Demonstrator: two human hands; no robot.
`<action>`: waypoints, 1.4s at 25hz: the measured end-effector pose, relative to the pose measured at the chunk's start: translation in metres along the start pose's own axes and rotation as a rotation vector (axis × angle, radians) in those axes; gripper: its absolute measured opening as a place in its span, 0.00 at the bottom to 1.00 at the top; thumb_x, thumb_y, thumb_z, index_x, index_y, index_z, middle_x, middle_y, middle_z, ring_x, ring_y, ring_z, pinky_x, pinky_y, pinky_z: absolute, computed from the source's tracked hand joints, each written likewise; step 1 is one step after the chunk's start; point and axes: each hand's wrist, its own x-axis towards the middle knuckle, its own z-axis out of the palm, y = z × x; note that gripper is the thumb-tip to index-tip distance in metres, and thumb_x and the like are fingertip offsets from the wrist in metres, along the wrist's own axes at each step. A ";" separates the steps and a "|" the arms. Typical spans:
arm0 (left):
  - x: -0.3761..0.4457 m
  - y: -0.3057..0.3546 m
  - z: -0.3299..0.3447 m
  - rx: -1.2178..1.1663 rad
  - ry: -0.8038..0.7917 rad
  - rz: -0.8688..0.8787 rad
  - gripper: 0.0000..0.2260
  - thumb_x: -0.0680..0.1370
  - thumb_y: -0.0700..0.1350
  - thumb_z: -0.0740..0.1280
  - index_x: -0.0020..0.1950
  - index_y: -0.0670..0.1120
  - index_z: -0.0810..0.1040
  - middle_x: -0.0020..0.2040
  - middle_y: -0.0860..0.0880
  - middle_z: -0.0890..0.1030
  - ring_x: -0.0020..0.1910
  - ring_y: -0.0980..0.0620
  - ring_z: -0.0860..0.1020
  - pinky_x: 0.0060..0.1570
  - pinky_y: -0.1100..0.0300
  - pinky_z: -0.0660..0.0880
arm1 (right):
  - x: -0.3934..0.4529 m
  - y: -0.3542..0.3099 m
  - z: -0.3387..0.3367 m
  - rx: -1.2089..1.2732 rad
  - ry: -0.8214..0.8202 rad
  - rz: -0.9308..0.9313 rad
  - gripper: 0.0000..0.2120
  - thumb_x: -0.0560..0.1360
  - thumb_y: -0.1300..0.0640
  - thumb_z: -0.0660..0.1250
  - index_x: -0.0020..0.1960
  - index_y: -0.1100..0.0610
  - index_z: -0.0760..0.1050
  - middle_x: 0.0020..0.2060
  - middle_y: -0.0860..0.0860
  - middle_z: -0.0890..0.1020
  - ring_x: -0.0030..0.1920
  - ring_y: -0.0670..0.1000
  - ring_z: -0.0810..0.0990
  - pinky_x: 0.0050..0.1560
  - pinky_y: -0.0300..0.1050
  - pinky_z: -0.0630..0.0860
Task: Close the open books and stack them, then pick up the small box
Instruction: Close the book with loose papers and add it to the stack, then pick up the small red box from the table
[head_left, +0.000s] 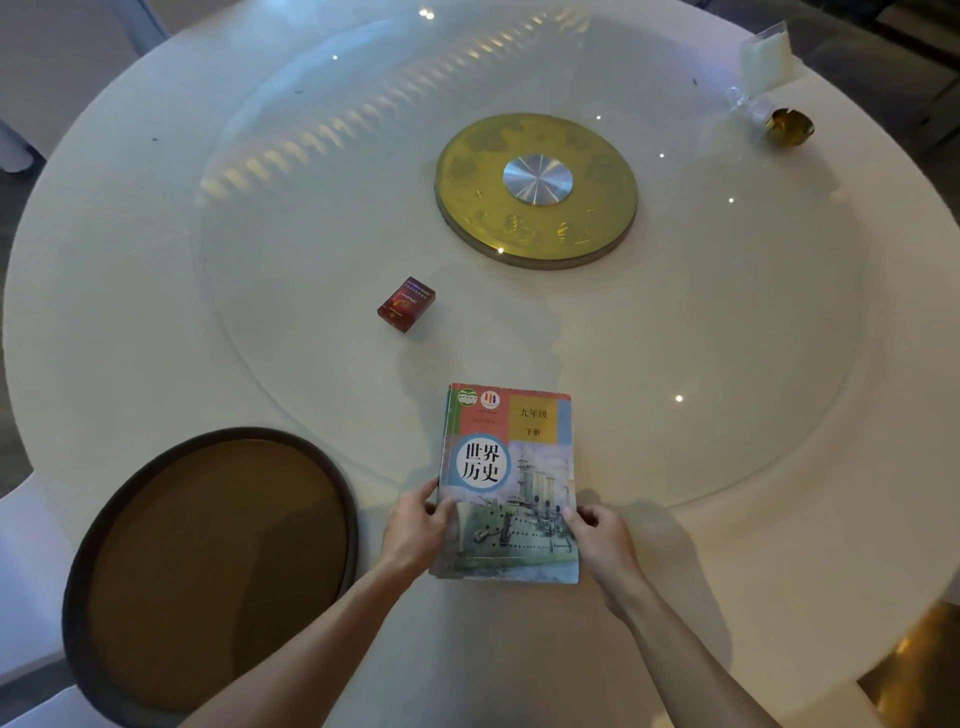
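A closed textbook (511, 467) with a warship on its cover lies on top of a stack near the table's front edge; edges of another book show beneath it at the left and bottom. My left hand (415, 525) grips the stack's left edge, thumb on the cover. My right hand (602, 535) holds the right edge the same way. A small dark red box (406, 304) lies flat on the glass turntable, beyond the books and a little to the left, apart from both hands.
A round brown tray (218, 566) with a dark rim sits at the front left, close to my left forearm. A gold disc (537, 189) marks the centre of the glass turntable on the white round table (104, 312). A small gold object (787, 126) and a clear holder (766, 57) stand far right.
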 end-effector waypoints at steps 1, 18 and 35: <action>0.003 0.007 0.001 -0.001 -0.002 0.004 0.16 0.82 0.49 0.65 0.70 0.55 0.77 0.43 0.54 0.86 0.42 0.55 0.85 0.35 0.57 0.81 | 0.006 -0.005 -0.003 -0.001 -0.003 -0.003 0.15 0.81 0.52 0.67 0.49 0.64 0.83 0.48 0.62 0.87 0.53 0.61 0.85 0.52 0.54 0.81; 0.090 0.088 0.016 0.348 0.147 0.050 0.11 0.79 0.51 0.66 0.59 0.50 0.82 0.49 0.45 0.78 0.52 0.43 0.78 0.52 0.51 0.76 | 0.096 -0.093 -0.024 -0.434 0.110 -0.127 0.19 0.82 0.52 0.60 0.33 0.55 0.65 0.30 0.52 0.72 0.35 0.54 0.70 0.35 0.48 0.65; 0.101 0.104 0.003 -0.045 0.021 -0.030 0.17 0.79 0.38 0.63 0.64 0.50 0.83 0.52 0.51 0.87 0.47 0.54 0.83 0.39 0.63 0.77 | 0.108 -0.120 -0.022 -0.397 0.079 -0.040 0.14 0.78 0.55 0.62 0.34 0.56 0.70 0.29 0.52 0.75 0.31 0.54 0.74 0.35 0.46 0.69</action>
